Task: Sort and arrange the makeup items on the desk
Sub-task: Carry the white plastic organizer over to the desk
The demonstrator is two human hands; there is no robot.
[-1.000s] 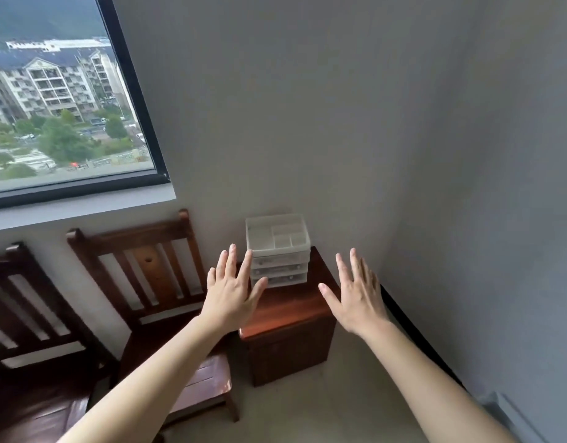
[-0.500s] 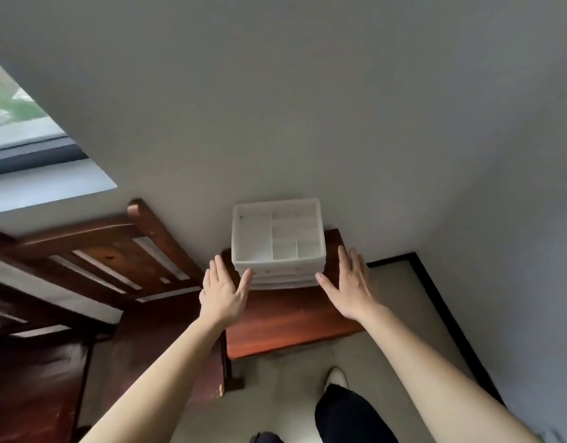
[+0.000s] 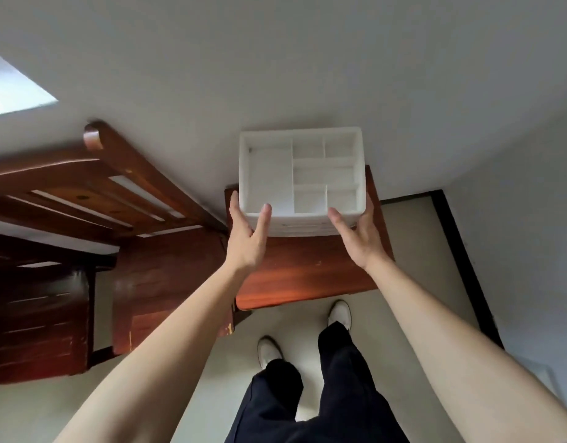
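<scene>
Evidently fetching: the white drawer organizer (image 3: 269,177) stands on the wooden counter (image 3: 307,273). Left grip (image 3: 245,241) and right grip (image 3: 360,239), fingers spread, flank the organizer's front corners. Next, probably, squeeze evenly and lift level.

A plain pale grey wall (image 3: 275,59) fills the view above the left hand (image 3: 247,241) and right hand (image 3: 355,241). A second wall (image 3: 531,148) meets it in a corner to the right of the right hand, with a dark skirting board (image 3: 464,260) along its foot. Beneath both hands stands a small reddish-brown wooden table (image 3: 307,279), set against the wall. The floor (image 3: 416,251) is pale beige. Left of the left hand stands a dark wooden chair (image 3: 122,180) with a slatted back, and a darker seat (image 3: 36,314) lies beyond it. Daylight shows on a bright window ledge (image 3: 14,91) at the far upper left.
</scene>
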